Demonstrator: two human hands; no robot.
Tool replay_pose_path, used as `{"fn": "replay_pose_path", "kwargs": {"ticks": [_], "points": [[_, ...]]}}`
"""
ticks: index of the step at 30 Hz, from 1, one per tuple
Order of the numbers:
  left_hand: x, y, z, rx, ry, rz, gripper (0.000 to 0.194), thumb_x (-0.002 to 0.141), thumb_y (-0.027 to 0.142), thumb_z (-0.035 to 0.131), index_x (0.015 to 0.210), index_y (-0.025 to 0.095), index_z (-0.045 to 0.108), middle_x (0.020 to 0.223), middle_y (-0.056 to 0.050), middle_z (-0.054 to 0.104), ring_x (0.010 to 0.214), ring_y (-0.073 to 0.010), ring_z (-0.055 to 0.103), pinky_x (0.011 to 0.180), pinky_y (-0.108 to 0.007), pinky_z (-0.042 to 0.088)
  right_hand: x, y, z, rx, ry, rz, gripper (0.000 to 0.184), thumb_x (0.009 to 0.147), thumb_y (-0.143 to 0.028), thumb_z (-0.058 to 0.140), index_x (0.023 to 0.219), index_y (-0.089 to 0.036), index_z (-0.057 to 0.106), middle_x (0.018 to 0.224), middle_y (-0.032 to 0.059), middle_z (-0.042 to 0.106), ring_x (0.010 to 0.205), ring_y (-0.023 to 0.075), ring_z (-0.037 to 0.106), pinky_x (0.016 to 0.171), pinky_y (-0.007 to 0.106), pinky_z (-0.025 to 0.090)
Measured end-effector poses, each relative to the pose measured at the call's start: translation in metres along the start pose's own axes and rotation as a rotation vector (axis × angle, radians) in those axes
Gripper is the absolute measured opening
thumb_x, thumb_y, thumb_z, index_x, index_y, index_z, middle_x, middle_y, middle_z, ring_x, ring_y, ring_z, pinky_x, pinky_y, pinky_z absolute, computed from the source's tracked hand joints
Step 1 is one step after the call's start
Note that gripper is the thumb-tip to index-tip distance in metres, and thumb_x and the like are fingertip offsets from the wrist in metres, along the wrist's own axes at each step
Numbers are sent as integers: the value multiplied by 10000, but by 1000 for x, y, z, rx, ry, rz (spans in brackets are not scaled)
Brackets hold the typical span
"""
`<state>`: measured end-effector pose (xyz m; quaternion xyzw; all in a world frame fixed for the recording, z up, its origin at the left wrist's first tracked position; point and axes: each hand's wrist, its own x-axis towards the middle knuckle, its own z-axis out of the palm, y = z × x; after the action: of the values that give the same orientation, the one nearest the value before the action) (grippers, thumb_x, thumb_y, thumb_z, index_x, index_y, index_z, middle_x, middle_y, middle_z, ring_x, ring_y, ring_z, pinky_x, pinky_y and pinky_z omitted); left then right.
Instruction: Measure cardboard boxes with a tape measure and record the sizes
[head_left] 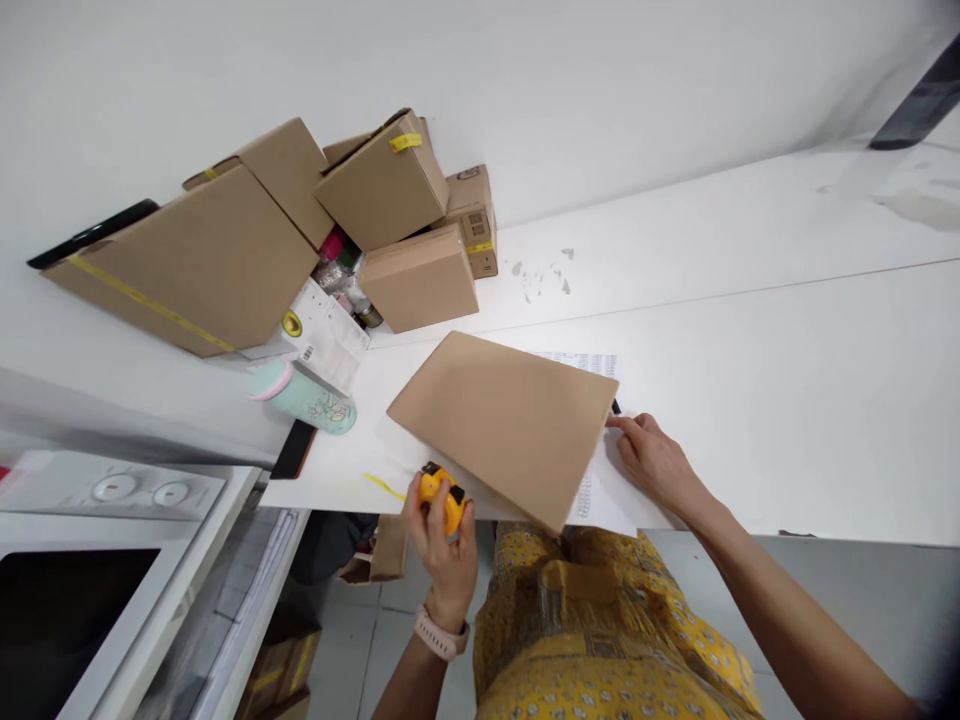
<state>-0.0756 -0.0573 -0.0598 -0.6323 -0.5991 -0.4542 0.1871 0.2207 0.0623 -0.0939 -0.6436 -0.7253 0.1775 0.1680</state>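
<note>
My left hand (442, 535) is closed around a yellow and black tape measure (442, 498) at the front edge of the white table. Just left of it a thin yellow strip (384, 486) shows; whether it is the blade I cannot tell. A plain brown cardboard box (510, 420) sits at an angle in front of me, close to the tape measure. Beside its right edge, my right hand (652, 458) has the index finger stretched to the cardboard and the other fingers loosely bent. Printed sheets (607, 492) lie partly beneath the box. A small black end (616, 407) pokes out near my fingertip.
Several cardboard boxes (382, 190) are stacked against the wall at the back left. A mint-green bottle (311, 398) lies in front of a white box with an avocado picture (330, 335). At lower left stands a white appliance with dials (142, 490). The white tabletop (787, 400) extends rightward.
</note>
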Motion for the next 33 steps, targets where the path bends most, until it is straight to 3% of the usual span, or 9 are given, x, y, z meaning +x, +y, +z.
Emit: {"fn": "replay_pose_path", "kwargs": {"ticks": [5, 6, 9, 13, 16, 19, 24, 29, 33], "points": [[57, 11, -6, -58, 210, 10, 590, 856, 125, 719, 1392, 244, 503, 1466, -164, 420, 1375, -314, 437, 1095, -511, 409, -3, -5, 8, -64, 50, 2, 373, 963, -178, 392, 1241, -164, 640, 1017, 102, 581, 726, 181, 601, 655, 301, 461], [71, 19, -7, -101, 176, 55, 587, 854, 111, 714, 1386, 252, 510, 1470, -161, 417, 1367, -315, 443, 1085, -504, 420, -5, -8, 10, -90, 71, 5, 366, 968, -176, 395, 1246, -163, 633, 1029, 103, 577, 746, 182, 601, 639, 293, 450], [104, 47, -3, -166, -123, 197, 460, 871, 102, 684, 1291, 267, 594, 1443, -145, 431, 1302, -306, 483, 1021, -467, 470, -10, -18, 16, -154, 139, 27, 324, 990, -186, 410, 1245, -182, 610, 1042, 94, 568, 817, 187, 598, 567, 264, 385], [116, 73, 11, -198, -418, 254, 352, 911, 92, 591, 1215, 259, 650, 1411, -128, 453, 1240, -297, 491, 1007, -483, 474, -14, -25, 20, -163, 174, 50, 231, 1015, -257, 452, 1171, -199, 612, 1032, 79, 563, 843, 178, 580, 525, 244, 310], [115, 83, 12, -157, -541, 221, 372, 892, 195, 645, 1261, 239, 621, 1462, -139, 424, 1292, -336, 446, 1042, -541, 447, -14, -27, 21, -171, 183, 50, 223, 1027, -285, 444, 1142, -198, 614, 1025, 76, 562, 842, 176, 564, 524, 247, 287], [115, 88, 6, -109, -601, 214, 615, 780, 403, 782, 1325, 223, 561, 1545, -165, 340, 1367, -408, 368, 1058, -618, 413, -14, -30, 23, -202, 195, 55, 226, 1029, -262, 431, 1136, -197, 618, 1017, 78, 564, 822, 174, 546, 535, 257, 277], [119, 81, 14, -72, -603, 222, 583, 766, 293, 746, 1316, 243, 558, 1558, -132, 362, 1385, -400, 376, 1074, -584, 415, -15, -32, 23, -214, 200, 35, 308, 1047, -265, 350, 1187, -203, 617, 1034, 104, 568, 799, 187, 524, 560, 278, 294], [143, 50, 50, 71, -478, 105, 518, 761, 256, 718, 1263, 206, 600, 1478, -156, 452, 1308, -390, 445, 1072, -557, 407, -15, -31, 24, -241, 213, 5, 328, 1052, -307, 336, 1199, -223, 617, 1033, 118, 570, 823, 209, 520, 581, 291, 325], [168, 30, 79, 200, -452, -27, 482, 784, 274, 706, 1249, 188, 613, 1459, -177, 466, 1269, -393, 462, 1060, -562, 393, -14, -29, 24, -276, 187, -11, 347, 1060, -316, 309, 1200, -232, 615, 1025, 116, 570, 845, 219, 535, 583, 286, 332]]}}
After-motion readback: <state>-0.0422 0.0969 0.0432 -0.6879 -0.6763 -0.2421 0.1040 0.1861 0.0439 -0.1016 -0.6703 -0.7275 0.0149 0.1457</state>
